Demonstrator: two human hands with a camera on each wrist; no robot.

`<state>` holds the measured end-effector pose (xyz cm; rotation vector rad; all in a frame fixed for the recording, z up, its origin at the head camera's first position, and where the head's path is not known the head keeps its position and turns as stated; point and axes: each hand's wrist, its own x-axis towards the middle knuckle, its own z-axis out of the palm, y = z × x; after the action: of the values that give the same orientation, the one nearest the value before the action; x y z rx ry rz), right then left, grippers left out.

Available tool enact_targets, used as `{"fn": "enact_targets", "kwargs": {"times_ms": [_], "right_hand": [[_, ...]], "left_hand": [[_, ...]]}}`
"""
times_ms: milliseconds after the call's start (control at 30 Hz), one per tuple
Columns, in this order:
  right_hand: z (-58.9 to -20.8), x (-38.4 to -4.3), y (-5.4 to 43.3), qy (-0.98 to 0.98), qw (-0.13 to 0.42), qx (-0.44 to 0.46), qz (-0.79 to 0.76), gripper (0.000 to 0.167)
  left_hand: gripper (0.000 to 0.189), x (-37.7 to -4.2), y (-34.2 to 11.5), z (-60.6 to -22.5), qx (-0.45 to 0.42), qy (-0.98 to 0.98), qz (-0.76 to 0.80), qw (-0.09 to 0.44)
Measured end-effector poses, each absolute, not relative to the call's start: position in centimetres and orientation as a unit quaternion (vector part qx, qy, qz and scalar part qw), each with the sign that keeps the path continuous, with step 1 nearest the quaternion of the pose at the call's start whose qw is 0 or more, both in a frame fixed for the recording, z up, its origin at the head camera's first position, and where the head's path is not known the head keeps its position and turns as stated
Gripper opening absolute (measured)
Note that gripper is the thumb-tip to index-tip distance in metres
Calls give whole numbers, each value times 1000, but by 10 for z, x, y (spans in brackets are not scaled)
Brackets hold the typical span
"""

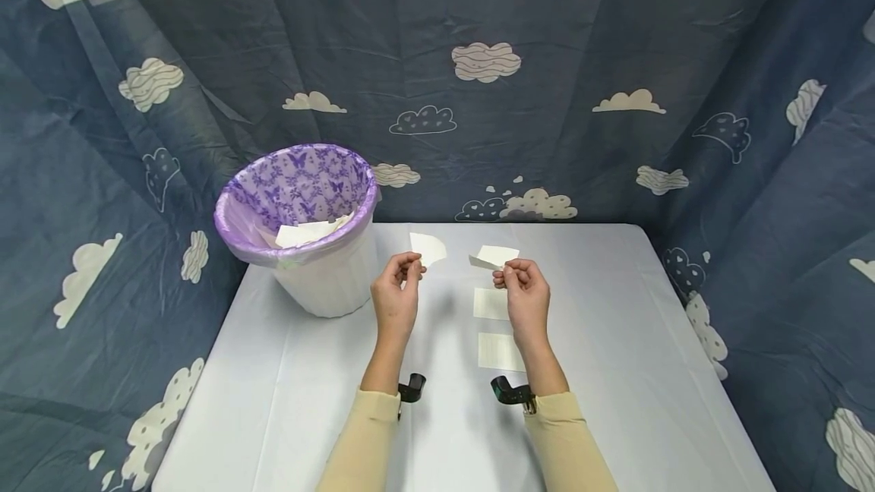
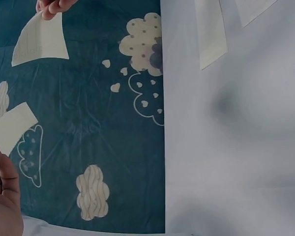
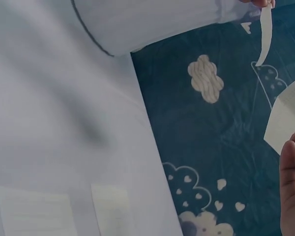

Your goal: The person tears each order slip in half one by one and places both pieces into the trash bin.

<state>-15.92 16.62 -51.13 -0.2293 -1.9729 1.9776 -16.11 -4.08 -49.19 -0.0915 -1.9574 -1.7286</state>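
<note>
My left hand pinches a pale piece of paper with one curved edge, held above the white table right of the bin. Opposite it, my right hand pinches another piece of paper, bent along a fold. Between the two pieces there is a gap. In the left wrist view the right hand's paper hangs from its fingertips and bears faint print. The right wrist view shows the left hand's paper nearly edge-on. Beneath the right hand, two rectangular paper sheets lie on the table.
A white bin with a purple butterfly-patterned liner stands at the table's back left, with paper pieces inside. Behind the white table hangs a dark blue cloud-print curtain, which also covers both sides.
</note>
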Motion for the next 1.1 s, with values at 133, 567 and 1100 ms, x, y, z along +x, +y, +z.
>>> {"fn": "enact_targets", "kwargs": {"times_ms": [133, 567, 1100], "right_hand": [[-503, -164, 158, -686, 179, -61, 702, 14], [-448, -192, 111, -658, 202, 40, 724, 9], [-393, -233, 26, -678, 180, 164, 693, 9]], "left_hand": [[9, -163, -45, -484, -47, -721, -635, 273], [11, -165, -72, -422, -94, -708, -588, 379], [10, -171, -134, -385, -5, -701, -540, 467]]}}
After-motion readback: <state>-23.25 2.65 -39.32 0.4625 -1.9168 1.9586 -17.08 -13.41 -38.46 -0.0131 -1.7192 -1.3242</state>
